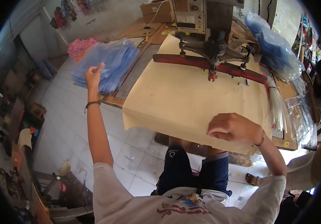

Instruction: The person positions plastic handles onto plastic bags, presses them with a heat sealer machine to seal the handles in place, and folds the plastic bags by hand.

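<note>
My left hand (94, 76) is at a stack of bluish clear plastic sheets (117, 61) on the table's left side. Its thumb and fingers are pinched together over the sheets; I cannot make out what is between them. My right hand (235, 128) hovers over the front right of a large tan paper sheet (168, 93), its fingers curled inward. Whether it holds anything is hidden. Above the paper stands a machine head with a long dark red bar (183, 61), carried on a black bracket with screw knobs.
A control box (190, 16) and a cardboard box (156, 13) stand behind. Pink material (81, 46) lies beyond the plastic stack. More blue plastic (274, 44), a bundle of clear strips (276, 108) and clear bags (298, 115) lie on the right. Another person's leg (302, 168) is at lower right.
</note>
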The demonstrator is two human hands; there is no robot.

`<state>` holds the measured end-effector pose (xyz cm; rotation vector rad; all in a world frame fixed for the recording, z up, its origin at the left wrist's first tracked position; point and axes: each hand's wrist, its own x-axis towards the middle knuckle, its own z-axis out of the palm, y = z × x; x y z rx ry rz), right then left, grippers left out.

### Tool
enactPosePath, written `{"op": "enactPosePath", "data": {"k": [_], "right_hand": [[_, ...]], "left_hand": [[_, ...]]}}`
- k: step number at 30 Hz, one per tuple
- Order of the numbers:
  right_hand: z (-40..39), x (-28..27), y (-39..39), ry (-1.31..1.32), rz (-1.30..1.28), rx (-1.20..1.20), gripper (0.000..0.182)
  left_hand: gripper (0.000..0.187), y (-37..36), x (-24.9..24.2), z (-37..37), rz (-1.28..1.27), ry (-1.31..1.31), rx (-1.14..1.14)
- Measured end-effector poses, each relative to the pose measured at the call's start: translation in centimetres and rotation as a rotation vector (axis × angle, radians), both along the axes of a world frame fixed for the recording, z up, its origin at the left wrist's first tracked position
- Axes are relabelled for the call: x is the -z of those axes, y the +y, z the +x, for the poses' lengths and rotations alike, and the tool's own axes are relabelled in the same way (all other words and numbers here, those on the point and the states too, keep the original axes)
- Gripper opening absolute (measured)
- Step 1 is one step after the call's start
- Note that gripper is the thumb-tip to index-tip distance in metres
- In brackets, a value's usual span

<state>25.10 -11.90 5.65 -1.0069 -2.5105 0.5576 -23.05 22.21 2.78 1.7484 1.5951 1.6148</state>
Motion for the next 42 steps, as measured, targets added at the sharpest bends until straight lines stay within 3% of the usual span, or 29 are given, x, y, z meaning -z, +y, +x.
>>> {"op": "enactPosePath", "data": {"k": [4, 7, 10, 13, 16, 19, 22, 29, 31, 33, 36, 37, 42], "right_hand": [[-2.3, 3.1, 5.0, 0.027, -0.040, -0.009, 0.012], [-2.4, 3.3, 6.3, 0.082, -0.051, 0.115, 0.011], [-0.6, 5.1, 6.6, 0.294, 0.025, 0.055, 0.009], [0.7, 5.2, 6.5, 0.239, 0.072, 0.084, 0.010], [0.9, 4.7, 6.2, 0.205, 0.037, 0.100, 0.010], [1.0, 5.0, 6.3, 0.221, 0.081, 0.081, 0.010], [1.2, 5.0, 6.2, 0.218, 0.067, 0.070, 0.011], [1.3, 4.9, 6.2, 0.220, 0.179, 0.186, 0.023], [1.0, 5.1, 6.1, 0.192, 0.204, 0.237, 0.031], [0.6, 4.8, 6.0, 0.159, 0.215, 0.252, 0.039], [-0.1, 4.8, 6.3, 0.095, 0.379, 0.254, 0.044], [-0.1, 4.8, 6.5, 0.068, 0.456, 0.249, 0.045], [0.3, 5.6, 6.5, -0.029, 0.346, 0.226, 0.034]], "left_hand": [[0.031, 0.4, 0.1, -2.3, -0.103, -0.230, 0.115], [0.031, 0.3, 0.7, -2.4, -0.109, -0.364, 0.105], [0.037, 0.3, 1.2, -2.3, -0.033, -0.167, 0.028], [0.038, -0.1, 1.0, -0.7, 0.209, 0.226, -0.177], [0.033, -1.8, 0.2, 1.9, 0.454, 0.126, -0.102], [0.030, -4.6, -2.7, 3.6, 0.546, 0.112, -0.105], [0.025, -10.4, -4.5, 6.6, 0.562, 0.336, -0.121], [0.020, -23.0, 2.0, 8.9, 0.157, 0.517, 0.319], [0.012, -26.4, 4.1, 9.7, 0.105, 0.433, 0.422], [0.021, -29.3, 6.0, 10.6, 0.001, 0.233, 0.553], [0.024, -31.6, 6.8, 12.0, 0.126, 0.276, 0.748], [0.026, -32.1, 7.0, 12.4, 0.125, 0.283, 0.762], [0.024, -31.4, 6.4, 11.8, 0.228, 0.413, 0.554]]}}
